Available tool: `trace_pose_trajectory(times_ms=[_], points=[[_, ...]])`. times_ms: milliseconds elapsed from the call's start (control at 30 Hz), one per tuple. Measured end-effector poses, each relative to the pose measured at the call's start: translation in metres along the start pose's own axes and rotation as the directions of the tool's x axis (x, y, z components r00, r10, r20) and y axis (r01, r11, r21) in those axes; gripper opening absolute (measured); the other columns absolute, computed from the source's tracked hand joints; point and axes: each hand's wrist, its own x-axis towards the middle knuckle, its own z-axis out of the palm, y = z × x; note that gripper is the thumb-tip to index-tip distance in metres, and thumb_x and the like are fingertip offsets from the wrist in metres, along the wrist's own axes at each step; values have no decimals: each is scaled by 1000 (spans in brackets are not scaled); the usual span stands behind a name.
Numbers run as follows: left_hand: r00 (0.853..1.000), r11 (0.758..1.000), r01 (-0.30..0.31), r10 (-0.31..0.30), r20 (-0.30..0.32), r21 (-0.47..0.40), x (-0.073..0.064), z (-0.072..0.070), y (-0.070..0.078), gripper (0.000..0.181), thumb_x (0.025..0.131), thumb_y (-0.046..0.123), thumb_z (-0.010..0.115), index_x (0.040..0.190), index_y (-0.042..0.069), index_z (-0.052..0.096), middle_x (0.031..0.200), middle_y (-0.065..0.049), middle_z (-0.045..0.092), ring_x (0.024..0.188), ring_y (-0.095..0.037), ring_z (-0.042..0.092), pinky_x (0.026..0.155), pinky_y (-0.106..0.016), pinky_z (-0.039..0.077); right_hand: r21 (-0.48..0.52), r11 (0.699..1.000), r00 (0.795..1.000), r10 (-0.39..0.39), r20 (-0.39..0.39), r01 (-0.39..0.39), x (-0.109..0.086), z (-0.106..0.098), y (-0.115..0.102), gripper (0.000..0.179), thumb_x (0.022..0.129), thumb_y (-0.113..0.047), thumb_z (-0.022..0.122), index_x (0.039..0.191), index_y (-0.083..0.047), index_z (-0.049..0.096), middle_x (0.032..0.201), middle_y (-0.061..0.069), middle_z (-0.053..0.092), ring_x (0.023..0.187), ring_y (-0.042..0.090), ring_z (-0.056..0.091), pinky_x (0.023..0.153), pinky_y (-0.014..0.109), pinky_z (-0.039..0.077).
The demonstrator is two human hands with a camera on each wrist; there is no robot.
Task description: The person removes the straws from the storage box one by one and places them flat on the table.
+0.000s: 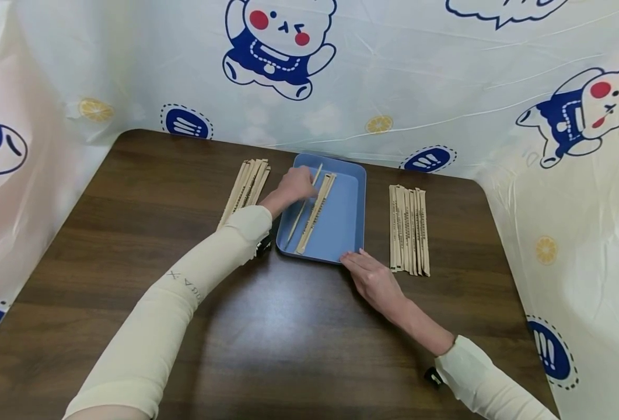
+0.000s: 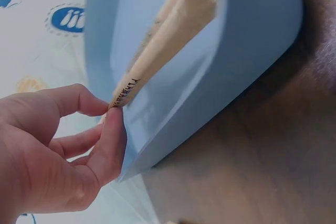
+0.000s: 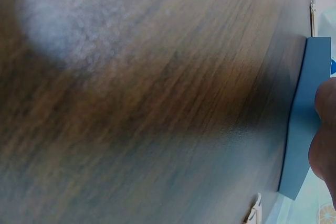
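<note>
My left hand [image 1: 295, 184] is over the left side of a shallow blue tray [image 1: 342, 213]. Its thumb and fingertips pinch a slim paper-wrapped straw [image 2: 170, 38] with a crimped end and dark print, slanting inside the tray. Just to its right in the head view, another wrapped straw [image 1: 317, 214] lies on the tray floor. My right hand [image 1: 373, 281] rests at the tray's near right corner. In the right wrist view its fingers [image 3: 321, 153] press against the outer wall, and the rest of the hand is cut off.
On the dark wooden table [image 1: 283, 338], a bundle of wrapped straws [image 1: 246, 186] lies left of the tray, partly behind my left forearm. A second bundle [image 1: 409, 230] lies to the right. Printed white curtain [image 1: 183, 58] hangs around the table's back and sides.
</note>
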Motion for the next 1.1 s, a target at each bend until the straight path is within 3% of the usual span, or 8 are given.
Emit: trace_pose_trajectory(times_ms=[167, 367, 600, 867, 1100], points=[[1000, 997, 5, -6, -12, -73, -4, -17, -5, 41, 87, 3, 57, 57, 14, 32, 49, 3, 27, 44, -11, 18, 46, -27, 18, -2, 1000, 1000, 2, 2, -2, 0, 0, 0, 38, 82, 13, 71, 120, 7, 69, 118, 19, 69, 111, 30, 66, 104, 46, 46], [998, 990, 18, -27, -63, -142, -12, -39, -20, 42, 87, 7, 61, 57, 15, 33, 47, 4, 28, 41, -10, 28, 48, -26, 26, 1, 1000, 1000, -5, -6, 5, 0, 0, 0, 39, 81, 13, 71, 120, 7, 69, 118, 20, 69, 111, 31, 65, 103, 47, 47], [991, 993, 74, -84, -108, -95, -19, -55, -52, 38, 89, 11, 63, 59, 14, 40, 47, 4, 36, 42, -10, 36, 47, -26, 28, 0, 1000, 1000, -3, 1, 3, 0, -1, -2, 39, 81, 13, 71, 120, 7, 68, 118, 19, 69, 111, 31, 65, 104, 47, 47], [982, 989, 132, -141, -124, -73, -26, -62, -83, 40, 91, 9, 60, 61, 13, 34, 53, 4, 24, 46, -10, 19, 46, -27, 22, -2, 1000, 1000, 10, 12, -10, -1, -1, -2, 35, 87, 10, 67, 122, 6, 68, 120, 19, 68, 113, 30, 64, 105, 46, 45], [975, 984, 178, -179, -135, -17, -29, -69, -97, 38, 91, 8, 59, 61, 13, 36, 53, 4, 25, 46, -10, 21, 45, -26, 22, -1, 1000, 1000, 13, 17, -13, 0, -2, -3, 36, 86, 11, 68, 122, 6, 68, 120, 19, 68, 114, 30, 64, 106, 45, 45]])
